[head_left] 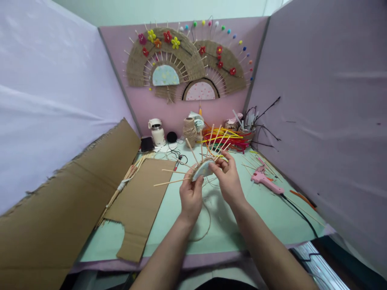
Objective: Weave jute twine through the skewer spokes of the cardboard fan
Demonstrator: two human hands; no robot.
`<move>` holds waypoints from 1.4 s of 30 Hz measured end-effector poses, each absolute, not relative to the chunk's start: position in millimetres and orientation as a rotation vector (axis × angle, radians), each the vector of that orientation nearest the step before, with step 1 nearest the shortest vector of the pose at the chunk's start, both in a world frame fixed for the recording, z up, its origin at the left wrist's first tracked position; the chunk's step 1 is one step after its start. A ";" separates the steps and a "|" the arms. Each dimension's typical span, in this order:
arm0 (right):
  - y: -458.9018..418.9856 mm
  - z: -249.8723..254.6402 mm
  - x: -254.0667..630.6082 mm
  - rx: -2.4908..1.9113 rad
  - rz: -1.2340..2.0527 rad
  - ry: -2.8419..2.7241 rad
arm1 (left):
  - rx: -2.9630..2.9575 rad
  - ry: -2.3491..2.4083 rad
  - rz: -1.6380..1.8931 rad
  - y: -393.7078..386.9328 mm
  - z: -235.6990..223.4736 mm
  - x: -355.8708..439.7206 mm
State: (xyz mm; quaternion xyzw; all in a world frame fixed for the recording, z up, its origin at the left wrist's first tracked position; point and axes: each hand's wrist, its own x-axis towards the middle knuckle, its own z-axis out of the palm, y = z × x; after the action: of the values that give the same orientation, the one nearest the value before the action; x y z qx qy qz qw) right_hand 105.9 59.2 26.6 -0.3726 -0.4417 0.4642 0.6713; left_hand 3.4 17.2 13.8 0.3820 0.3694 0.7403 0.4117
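Note:
Between both hands, above the table, I hold a small half-round fan base [203, 169] with a pale blue patterned face. Thin wooden sticks [188, 149] spread out from its curved edge like rays. My left hand [191, 194] is closed on the base's left end, thumb on the front. At the right end my right hand [227, 175] pinches the base with its thumb, and its fingers curl beside the rightmost sticks. A loose length of twine [208, 227] hangs from near the base and loops on the green tabletop [217, 241].
Cut cardboard [145, 201] and a bundle of sticks [121, 185] lie left. A pink glue gun [267, 181] with a black cord rests right. Behind stand a twine spool [189, 131], a white bottle [157, 133] and colourful pipe cleaners [228, 139]. Finished fans [165, 52] hang on the back wall.

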 end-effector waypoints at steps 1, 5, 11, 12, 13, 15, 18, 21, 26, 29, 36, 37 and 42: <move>56.7 27.8 107.4 -0.828 1.043 -1.020 | 0.967 0.947 1.881 17.4 16.8 2.6; 55.8 19.4 143.0 -0.932 0.766 -1.247 | 0.999 0.980 2.036 17.8 31.1 -9.5; 66.3 -27.6 258.3 -1.755 0.050 -1.641 | 0.958 0.959 2.086 21.8 26.7 -26.2; 67.0 -34.7 272.8 -1.887 0.021 -1.659 | 0.941 0.974 2.090 21.5 23.5 -26.3; 67.6 -40.7 283.8 -1.981 0.000 -1.659 | 0.921 0.982 2.091 20.7 20.6 -25.9; 68.8 -48.5 295.1 -2.029 -0.031 -1.647 | 0.903 0.973 2.048 18.8 16.4 -24.3; 70.7 -51.9 293.0 -1.946 -0.043 -1.679 | 0.897 0.920 1.998 17.0 13.7 -23.2; 72.3 -51.4 284.1 -1.887 -0.004 -1.690 | 0.903 0.966 2.015 17.2 11.0 -25.4; 72.9 -51.4 278.7 -1.891 0.038 -1.709 | 1.100 1.058 1.981 18.3 5.1 -28.6; 70.3 -50.9 281.3 -1.987 -0.020 -1.690 | 1.162 1.068 1.971 18.2 3.9 -28.4; 67.2 -59.6 301.1 -2.306 -0.061 -1.718 | 1.251 1.040 1.936 17.8 0.0 -27.4; 68.3 -62.0 303.9 -2.295 -0.053 -1.740 | 1.251 1.026 1.929 17.8 -0.7 -27.2; 78.3 -66.0 312.2 -2.256 -0.083 -1.796 | 1.171 0.982 1.861 17.8 -1.5 -25.5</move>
State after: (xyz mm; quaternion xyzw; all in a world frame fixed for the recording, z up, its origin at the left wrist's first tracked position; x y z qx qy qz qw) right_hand 312.2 78.3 -66.0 -0.7756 -0.6175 -0.0284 0.1280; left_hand -25.5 17.8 -1.5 0.4538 0.3808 0.7215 0.3585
